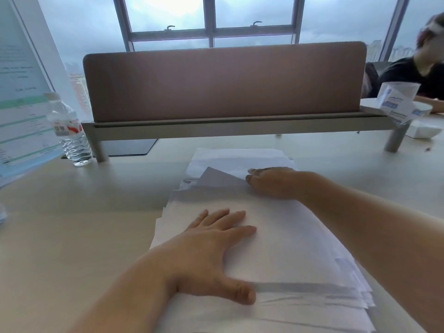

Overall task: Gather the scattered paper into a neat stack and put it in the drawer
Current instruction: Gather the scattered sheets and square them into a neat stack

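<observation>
I'm seeing the left hand (211, 246) lying spread, pressing flat on the paper (276, 241). At one o'clock, the right hand (274, 182) is pressing it too, fingers together.

Pink divider (223, 80), perhaps overcast window (211, 18)

Print on bottle label (64, 128), poster (21, 97), packet (394, 102): all unreadable.

This is an office, high in a tall building. A pale tabletop (72, 224) carries a fabric desk divider (223, 80) separating workstations, loose paper (276, 236), a water bottle (69, 131) and a printed notice (21, 92); large windows (211, 18) show distant towers.
</observation>
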Demonstrator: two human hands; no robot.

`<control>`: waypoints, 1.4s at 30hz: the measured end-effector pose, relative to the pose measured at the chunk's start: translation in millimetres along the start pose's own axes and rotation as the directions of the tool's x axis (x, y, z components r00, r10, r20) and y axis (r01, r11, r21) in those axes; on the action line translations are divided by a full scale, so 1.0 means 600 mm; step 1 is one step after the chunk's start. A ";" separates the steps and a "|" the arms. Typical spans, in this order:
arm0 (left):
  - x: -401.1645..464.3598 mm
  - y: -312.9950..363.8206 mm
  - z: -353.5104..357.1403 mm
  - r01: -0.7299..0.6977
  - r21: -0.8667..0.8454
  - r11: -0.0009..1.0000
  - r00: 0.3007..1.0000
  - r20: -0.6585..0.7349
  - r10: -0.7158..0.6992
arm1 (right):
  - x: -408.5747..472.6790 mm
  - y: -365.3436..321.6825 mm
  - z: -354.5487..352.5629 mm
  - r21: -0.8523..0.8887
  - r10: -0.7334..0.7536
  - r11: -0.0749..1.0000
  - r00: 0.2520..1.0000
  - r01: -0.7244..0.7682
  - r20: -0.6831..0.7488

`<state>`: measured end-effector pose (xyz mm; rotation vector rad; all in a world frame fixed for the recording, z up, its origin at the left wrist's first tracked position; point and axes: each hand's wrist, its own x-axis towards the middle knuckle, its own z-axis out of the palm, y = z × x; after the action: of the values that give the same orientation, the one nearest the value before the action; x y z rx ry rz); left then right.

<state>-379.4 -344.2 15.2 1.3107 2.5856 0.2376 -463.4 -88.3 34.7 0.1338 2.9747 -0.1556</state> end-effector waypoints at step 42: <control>0.020 -0.025 0.013 0.178 0.023 0.984 0.938 -0.305 -0.163 | 0.263 0.013 -0.051 0.152 0.177 0.973 0.984 -0.174 -0.008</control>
<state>-395.3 -343.0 2.4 1.1318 2.9609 0.3707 -622.5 -64.3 38.2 0.4176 2.9513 -0.3585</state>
